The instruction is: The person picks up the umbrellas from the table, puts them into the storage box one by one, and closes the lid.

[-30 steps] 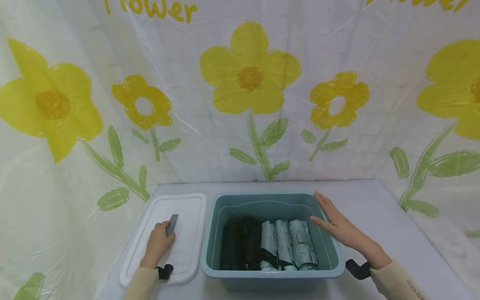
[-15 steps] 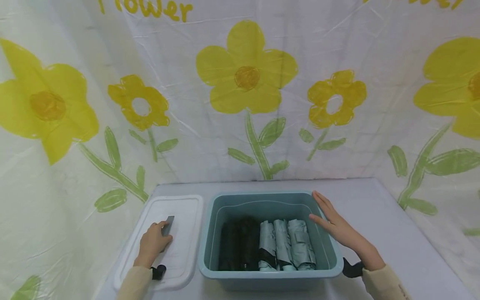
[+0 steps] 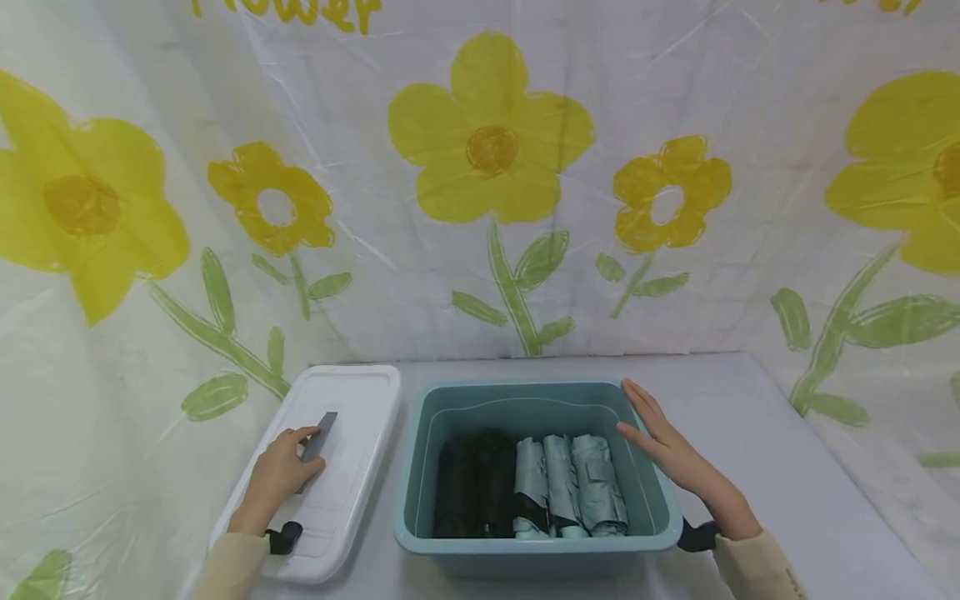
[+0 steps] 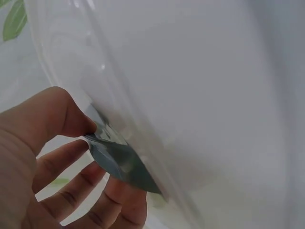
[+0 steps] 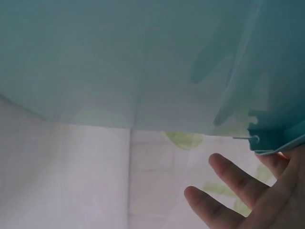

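Note:
In the head view my left hand (image 3: 277, 475) pinches the grey handle (image 3: 318, 442) in the middle of a white lid (image 3: 367, 417). The left wrist view has thumb and fingers on that same handle (image 4: 119, 160), with the lid (image 4: 190, 95) standing tilted beside them. At the right, my right hand (image 3: 678, 446) lies along the rim of a blue-green bin (image 3: 536, 547), its fingers straight and the thumb over the inside edge. Inside the bin, three silvery rolls (image 3: 600, 483) that look like folded umbrellas sit beside dark bundles (image 3: 472, 487).
The bin and lid are on a table with a pale cover (image 3: 765, 467). Behind it hangs a white sheet (image 3: 420, 317) painted with yellow flowers. The lid is to the left of the bin, with a narrow gap between them.
The left hand has moved left with the handle, and the lid has shifted left and tilted up. The right hand keeps its place on the bin's rim.

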Available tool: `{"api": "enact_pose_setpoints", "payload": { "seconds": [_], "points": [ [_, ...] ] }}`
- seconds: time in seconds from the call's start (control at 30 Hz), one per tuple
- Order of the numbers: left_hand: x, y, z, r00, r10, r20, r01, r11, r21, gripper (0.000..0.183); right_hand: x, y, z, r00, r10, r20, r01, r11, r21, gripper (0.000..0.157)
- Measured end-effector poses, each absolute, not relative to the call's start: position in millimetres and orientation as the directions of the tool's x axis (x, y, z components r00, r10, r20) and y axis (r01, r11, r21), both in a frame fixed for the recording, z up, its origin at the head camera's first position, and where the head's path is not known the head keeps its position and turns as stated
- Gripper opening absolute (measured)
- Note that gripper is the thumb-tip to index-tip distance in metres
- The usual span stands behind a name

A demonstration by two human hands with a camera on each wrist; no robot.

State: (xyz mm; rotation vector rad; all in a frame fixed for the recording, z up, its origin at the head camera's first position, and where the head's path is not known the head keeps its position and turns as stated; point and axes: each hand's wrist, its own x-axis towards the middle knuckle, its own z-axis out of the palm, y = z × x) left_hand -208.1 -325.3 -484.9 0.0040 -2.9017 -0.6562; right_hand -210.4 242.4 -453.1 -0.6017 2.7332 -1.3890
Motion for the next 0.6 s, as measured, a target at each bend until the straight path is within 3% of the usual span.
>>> {"api": "enact_pose_setpoints", "payload": {
  "seconds": [0.6],
  "points": [
    [-212, -317, -447, -0.927, 0.194, 0.321, 0.318, 0.859, 0.401, 0.049, -211, 242, -453, -0.925, -0.344, 0.16, -0.323, 0.491, -0.809, 0.066]
  ]
}}
